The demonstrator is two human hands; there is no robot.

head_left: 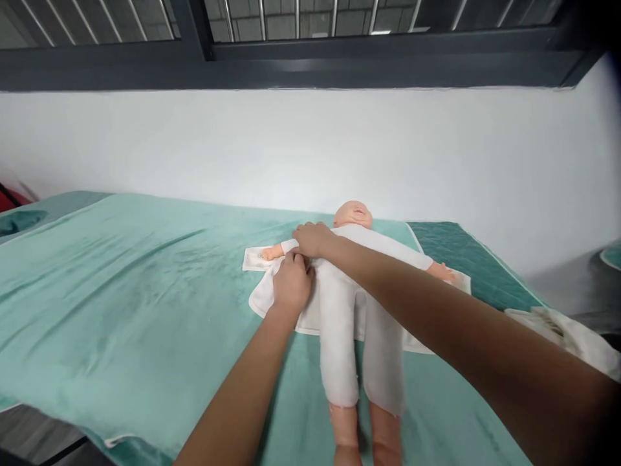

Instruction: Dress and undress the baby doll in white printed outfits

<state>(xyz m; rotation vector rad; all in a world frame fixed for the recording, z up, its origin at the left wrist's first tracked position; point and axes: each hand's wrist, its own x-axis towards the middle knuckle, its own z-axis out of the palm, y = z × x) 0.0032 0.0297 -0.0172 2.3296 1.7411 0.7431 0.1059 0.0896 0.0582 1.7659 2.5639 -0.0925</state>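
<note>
A baby doll (353, 215) in a white one-piece suit (339, 336) lies on its back on a white cloth (264, 299), head toward the wall. My left hand (291, 283) is closed, pinching white fabric at the doll's side under its outstretched arm. My right hand (313, 238) reaches across the doll's chest and is closed on the white sleeve near that shoulder. The doll's bare legs stick out below the suit toward me.
A teal sheet (121, 291) covers the table, which runs along a white wall (310, 142) under a barred window. A crumpled white cloth (563, 327) lies at the right edge. The table's near-left edge (58, 414) drops off.
</note>
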